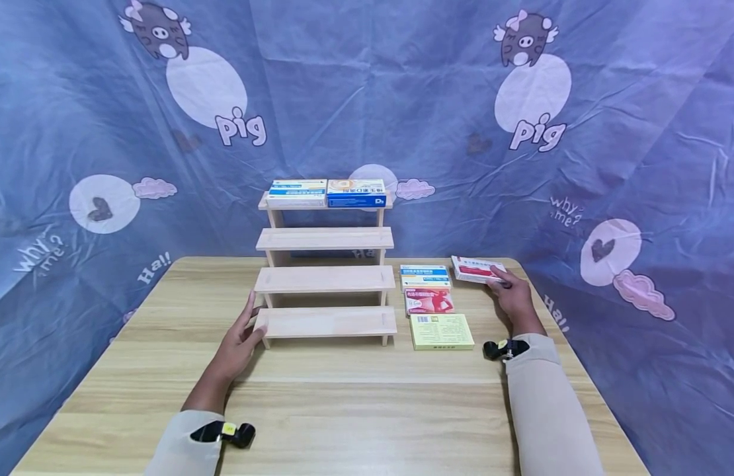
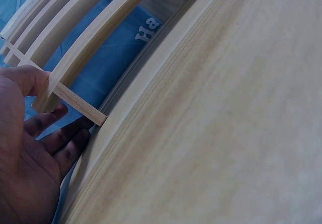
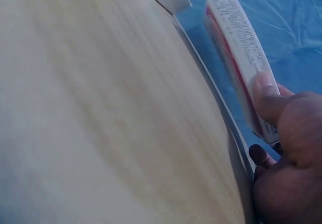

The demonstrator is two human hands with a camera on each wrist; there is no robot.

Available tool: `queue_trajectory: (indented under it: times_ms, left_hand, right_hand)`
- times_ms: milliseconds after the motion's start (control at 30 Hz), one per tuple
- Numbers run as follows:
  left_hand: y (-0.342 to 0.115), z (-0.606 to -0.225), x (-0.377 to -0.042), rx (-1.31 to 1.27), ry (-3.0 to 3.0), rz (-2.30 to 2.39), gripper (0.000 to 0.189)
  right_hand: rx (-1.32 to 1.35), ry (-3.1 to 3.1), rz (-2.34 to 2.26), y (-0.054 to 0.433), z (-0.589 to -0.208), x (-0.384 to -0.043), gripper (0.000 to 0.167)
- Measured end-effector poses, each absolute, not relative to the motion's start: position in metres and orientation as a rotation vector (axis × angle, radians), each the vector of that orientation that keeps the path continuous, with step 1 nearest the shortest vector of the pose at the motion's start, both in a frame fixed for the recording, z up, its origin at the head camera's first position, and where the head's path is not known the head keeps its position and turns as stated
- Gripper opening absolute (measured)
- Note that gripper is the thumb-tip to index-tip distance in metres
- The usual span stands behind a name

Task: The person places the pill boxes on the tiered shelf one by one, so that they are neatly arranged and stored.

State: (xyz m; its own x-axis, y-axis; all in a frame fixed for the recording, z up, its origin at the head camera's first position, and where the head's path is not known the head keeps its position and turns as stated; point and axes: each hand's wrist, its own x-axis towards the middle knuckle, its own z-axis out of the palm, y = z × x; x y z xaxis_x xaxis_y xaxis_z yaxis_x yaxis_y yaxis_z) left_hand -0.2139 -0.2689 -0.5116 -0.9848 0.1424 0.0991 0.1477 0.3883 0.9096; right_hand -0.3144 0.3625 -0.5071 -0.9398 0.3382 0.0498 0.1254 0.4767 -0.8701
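while the left sleeve (image 1: 185,446) lies over the near edge of the tabletop (image 1: 367,410), the left hand (image 1: 239,347) rests its thumb on the end of the lowest tier of a wooden four-tier display rack (image 1: 325,279), its other fingers loosely spread beside and below. just right of the rack, three medicine boxes lie in a column: nearest a yellow box (image 1: 441,332), then a red-and-pink box (image 1: 429,302), then a white-and-blue box (image 1: 425,276). right of that last one, near the table's far right corner, the right hand (image 1: 512,297) pinches a white-and-red box (image 1: 471,269); whether its underside touches the wood i cannot tell. farther back, the rack's top tier bears a white-and-blue carton (image 1: 297,194) and, at its right, a blue-and-orange vitamin d drops carton (image 1: 356,194). behind hangs a blue cloth (image 1: 367,99) printed with pigs.
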Motion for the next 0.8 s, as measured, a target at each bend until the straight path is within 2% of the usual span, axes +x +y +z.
queue_trajectory:
  times_ms: [500,800]
  left_hand:
    - [-0.268,-0.507,-0.212,-0.259,-2.628,-1.705,0.082]
    - [-0.268,-0.509,-0.212,-0.252,-2.624,-1.718,0.081]
  right_hand:
    - [-0.527,-2.301,1.644,0.359,-0.491,-0.309,0.05]
    - [-0.36,-2.161,1.634,0.356,-0.47,-0.307,0.049]
